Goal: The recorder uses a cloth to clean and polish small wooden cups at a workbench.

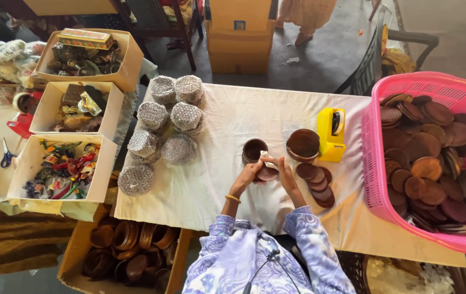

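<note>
Both hands meet over the cream tablecloth [227,120], just left of a loose stack of dark wooden discs [317,185]. The left hand [247,177] and the right hand [284,171] have their fingers closed together on one small wooden disc [268,174], which is round, flat, dark reddish-brown and smooth-looking, with a scrap of white paper [264,156] showing at its upper edge between the fingertips. The disc is lifted slightly off the cloth; whether it touches the cloth cannot be told. Just above the hands, and up and left of the stack, stands a round wooden holder [254,148], open at the top and the same dark brown. Directly above the stack sits a larger wooden bowl [302,144], and a yellow tape dispenser [331,133] stands just beside that bowl. Well to the right of the stack, a pink plastic basket [440,87] is heaped with many more such discs. Far left of the stack lie wrapped round bundles [165,122].
</note>
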